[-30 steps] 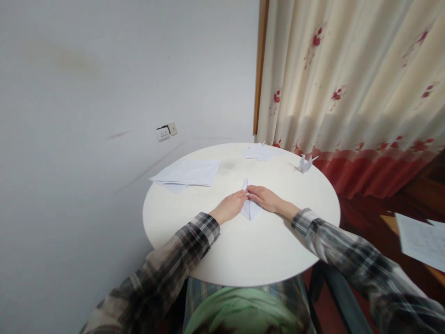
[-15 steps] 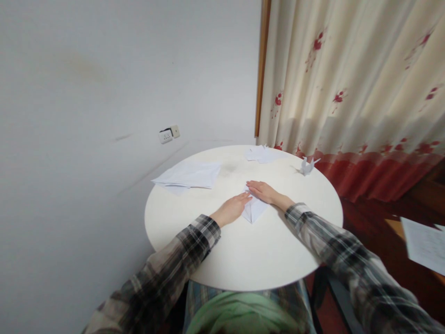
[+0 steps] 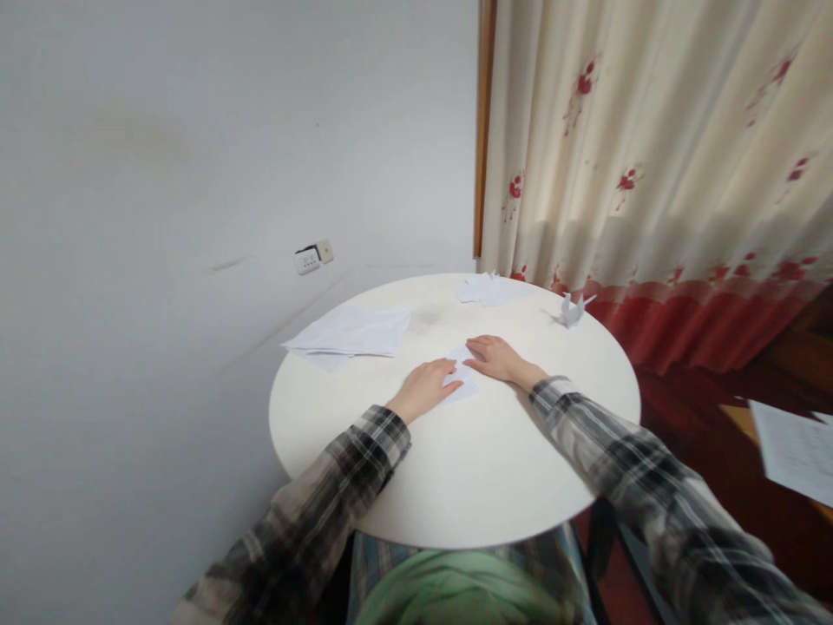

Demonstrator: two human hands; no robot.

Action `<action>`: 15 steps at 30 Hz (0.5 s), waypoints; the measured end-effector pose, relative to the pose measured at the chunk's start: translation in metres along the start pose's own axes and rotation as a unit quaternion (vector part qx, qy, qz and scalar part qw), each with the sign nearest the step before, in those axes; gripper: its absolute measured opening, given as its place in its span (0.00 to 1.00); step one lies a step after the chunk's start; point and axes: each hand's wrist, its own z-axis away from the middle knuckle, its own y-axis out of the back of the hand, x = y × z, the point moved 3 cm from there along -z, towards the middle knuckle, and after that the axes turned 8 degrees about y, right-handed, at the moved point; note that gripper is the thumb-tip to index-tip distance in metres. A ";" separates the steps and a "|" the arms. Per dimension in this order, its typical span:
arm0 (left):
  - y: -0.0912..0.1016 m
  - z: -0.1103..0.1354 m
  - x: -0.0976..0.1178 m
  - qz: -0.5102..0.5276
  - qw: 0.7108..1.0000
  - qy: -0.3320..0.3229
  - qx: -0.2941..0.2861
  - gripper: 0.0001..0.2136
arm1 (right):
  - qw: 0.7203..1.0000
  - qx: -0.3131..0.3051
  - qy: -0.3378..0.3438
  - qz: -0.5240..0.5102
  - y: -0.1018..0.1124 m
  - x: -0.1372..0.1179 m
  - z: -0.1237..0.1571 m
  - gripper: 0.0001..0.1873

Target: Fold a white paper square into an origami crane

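A small folded sheet of white paper [image 3: 462,391] lies on the round white table [image 3: 482,469], partly covered by both hands. My left hand [image 3: 426,389] grips its left side, with the thumb and fingertips on the paper. At the upper right edge, my right hand [image 3: 495,358] holds the same paper between thumb and fingers. The fold layers under the fingers are too small to make out.
A stack of white paper [image 3: 355,330] lies on the table's left side. Several smaller paper pieces [image 3: 488,289] are at the far edge, and a folded paper crane [image 3: 573,310] stands at the right. A wall socket [image 3: 307,260] and a curtain [image 3: 651,174] are behind.
The folded paper has turned and now shows a narrower shape. My left hand has shifted slightly left, and the two hands are farther apart.
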 end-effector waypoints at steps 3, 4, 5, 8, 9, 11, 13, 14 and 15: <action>-0.005 0.000 -0.006 -0.009 0.999 -0.023 -0.020 0.18 | 1.000 -0.015 -0.005 -0.008 0.000 -0.001 0.003 0.34; -0.007 0.001 -0.007 -0.016 0.999 -0.033 -0.027 0.18 | 1.000 -0.023 -0.007 -0.013 0.000 -0.001 0.003 0.36; -0.008 0.001 -0.007 -0.023 0.998 -0.042 -0.033 0.17 | 0.999 -0.032 -0.009 -0.018 -0.001 -0.001 0.003 0.37; -0.008 0.001 -0.006 -0.047 0.996 -0.059 -0.044 0.17 | 0.998 -0.052 -0.013 -0.029 0.000 0.000 0.002 0.41; -0.008 0.001 -0.006 -0.054 0.996 -0.061 -0.047 0.17 | 0.998 -0.057 -0.013 -0.033 0.000 0.000 0.002 0.42; -0.008 0.000 -0.005 -0.061 0.995 -0.062 -0.051 0.17 | 0.997 -0.066 -0.014 -0.041 0.001 0.001 0.001 0.44; -0.010 0.000 -0.005 -0.061 0.995 -0.062 -0.055 0.17 | 0.996 -0.074 -0.022 -0.051 0.001 0.003 0.000 0.44; -0.011 0.000 -0.005 -0.059 0.995 -0.063 -0.056 0.17 | 0.995 -0.077 -0.026 -0.056 0.002 0.004 0.000 0.44; -0.012 0.000 -0.006 -0.056 0.995 -0.064 -0.057 0.17 | 0.995 -0.078 -0.029 -0.061 0.001 0.004 0.000 0.44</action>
